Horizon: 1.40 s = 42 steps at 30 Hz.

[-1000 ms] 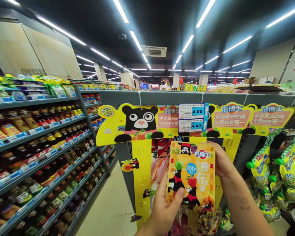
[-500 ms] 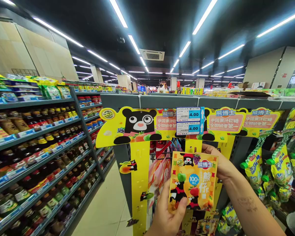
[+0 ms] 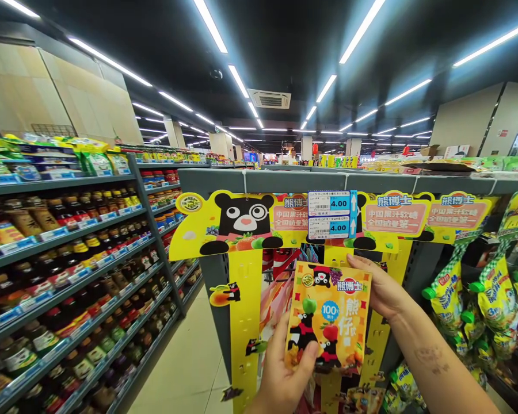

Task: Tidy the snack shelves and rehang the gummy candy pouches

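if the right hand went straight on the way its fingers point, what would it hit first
Probably the yellow bear sign, near the price labels: the right hand points up and leftward toward them. Depth is unclear, so it might pass in front.

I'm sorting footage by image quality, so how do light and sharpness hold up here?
Head view: the ceiling lights glare, with pale haze spreading over the dark ceiling; same view, the packet shows legible large print, while bottles near the picture's left edge look soft and stretched.
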Motion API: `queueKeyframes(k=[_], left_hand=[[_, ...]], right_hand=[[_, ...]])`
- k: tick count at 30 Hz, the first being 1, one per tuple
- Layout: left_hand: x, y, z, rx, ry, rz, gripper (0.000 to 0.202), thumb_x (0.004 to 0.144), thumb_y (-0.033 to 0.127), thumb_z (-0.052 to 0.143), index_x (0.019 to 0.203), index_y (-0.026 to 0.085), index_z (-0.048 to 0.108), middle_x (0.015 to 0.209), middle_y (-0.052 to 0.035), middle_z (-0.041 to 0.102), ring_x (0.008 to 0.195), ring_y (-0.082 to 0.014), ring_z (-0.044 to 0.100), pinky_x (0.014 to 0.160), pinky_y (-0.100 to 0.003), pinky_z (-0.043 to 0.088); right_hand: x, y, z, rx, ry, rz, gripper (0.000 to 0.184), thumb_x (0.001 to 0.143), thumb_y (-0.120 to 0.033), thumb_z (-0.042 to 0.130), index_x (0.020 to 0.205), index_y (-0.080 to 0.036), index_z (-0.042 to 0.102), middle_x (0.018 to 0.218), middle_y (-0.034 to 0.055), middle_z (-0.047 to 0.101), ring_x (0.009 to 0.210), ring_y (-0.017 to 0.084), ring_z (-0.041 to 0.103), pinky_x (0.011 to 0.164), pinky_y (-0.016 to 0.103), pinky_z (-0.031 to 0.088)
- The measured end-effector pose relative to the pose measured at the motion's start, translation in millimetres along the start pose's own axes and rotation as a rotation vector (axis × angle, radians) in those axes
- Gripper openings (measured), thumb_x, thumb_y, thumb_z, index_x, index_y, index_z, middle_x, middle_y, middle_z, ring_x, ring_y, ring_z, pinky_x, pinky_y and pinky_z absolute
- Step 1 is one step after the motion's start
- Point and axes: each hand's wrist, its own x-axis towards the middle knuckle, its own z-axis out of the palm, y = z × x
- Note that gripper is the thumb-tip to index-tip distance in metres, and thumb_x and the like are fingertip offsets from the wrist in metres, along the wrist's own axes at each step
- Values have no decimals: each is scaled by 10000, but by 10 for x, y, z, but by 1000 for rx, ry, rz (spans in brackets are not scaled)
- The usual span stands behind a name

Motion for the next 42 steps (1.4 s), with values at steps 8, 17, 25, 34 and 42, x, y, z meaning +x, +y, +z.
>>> queueKeyframes(k=[8, 17, 25, 34, 42], left_hand=[[190, 144, 57, 69, -40, 35, 693, 858, 521, 671, 1433, 186, 478, 1517, -128, 468, 1423, -299, 425, 1163, -385, 399], [256, 138, 294, 25, -290, 21, 509, 882, 475, 658, 1306, 198, 614, 1242, -130, 680, 1169, -282, 635, 1028, -392, 504], [385, 281, 427, -419, -250, 27, 559, 1019, 564, 315, 1378, 198, 538, 1445, -120, 526, 1363, -265, 474, 1124, -402, 413], [718, 634, 589, -497, -306, 104, 439, 1008, 493, 462, 1393, 293, 529, 1516, -19, 475, 1436, -166, 390, 1215, -313, 292], [959, 723, 498, -309, -264, 92, 263, 850, 303, 693, 1096, 210, 701, 1075, -55, 717, 962, -162, 662, 856, -265, 532]], right_hand=[[-157, 165, 7, -122, 254, -502, 535, 797, -565, 754, 1137, -225, 520, 1192, 90, 649, 1074, 232, 665, 836, 307, 599], [-173, 301, 94, -304, 428, -735, 538, 763, -340, 823, 1131, -226, 447, 1107, 88, 665, 1046, 230, 682, 853, 321, 617], [-237, 350, -105, -295, 551, -626, 602, 699, -396, 869, 1180, -185, 573, 1092, 108, 680, 990, 231, 686, 833, 327, 606], [-659, 292, -107, -169, 670, -501, 664, 620, -384, 918, 1166, -222, 577, 1017, 95, 692, 802, 223, 702, 650, 313, 622], [-633, 239, 249, -304, 692, -596, 642, 718, -462, 850, 1223, -239, 520, 877, 77, 687, 680, 196, 685, 550, 259, 579]])
